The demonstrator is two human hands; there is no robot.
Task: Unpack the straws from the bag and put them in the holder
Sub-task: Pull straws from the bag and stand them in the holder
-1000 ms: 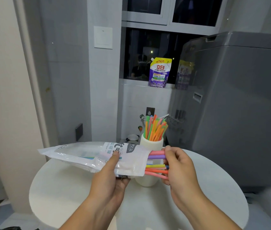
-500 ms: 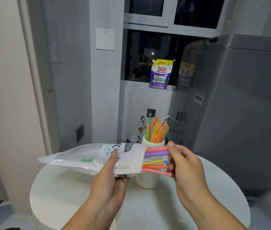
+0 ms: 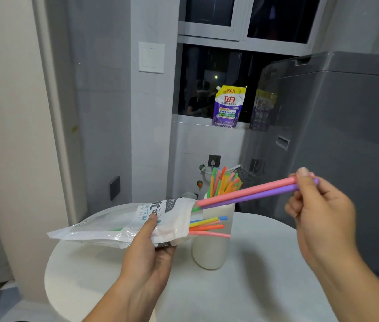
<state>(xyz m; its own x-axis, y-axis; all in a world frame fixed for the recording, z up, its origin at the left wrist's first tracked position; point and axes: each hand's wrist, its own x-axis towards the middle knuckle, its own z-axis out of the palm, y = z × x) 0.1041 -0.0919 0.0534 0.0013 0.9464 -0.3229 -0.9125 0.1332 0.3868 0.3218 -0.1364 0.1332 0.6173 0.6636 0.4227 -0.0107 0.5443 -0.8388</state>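
On purple detergent pouch [image 3: 227, 112], standing on window ledge [image 3: 197, 123]: bold red "立白" on white panel, "150克" in yellow top band; finer lines below too small to read. On white straw bag [image 3: 114, 228]: "Straw" printed sideways beside large Chinese characters, partly creased and not legible.

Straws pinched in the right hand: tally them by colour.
pink straw: 1
purple straw: 1
Total: 2, both held by the right hand, with their far ends still inside the bag.
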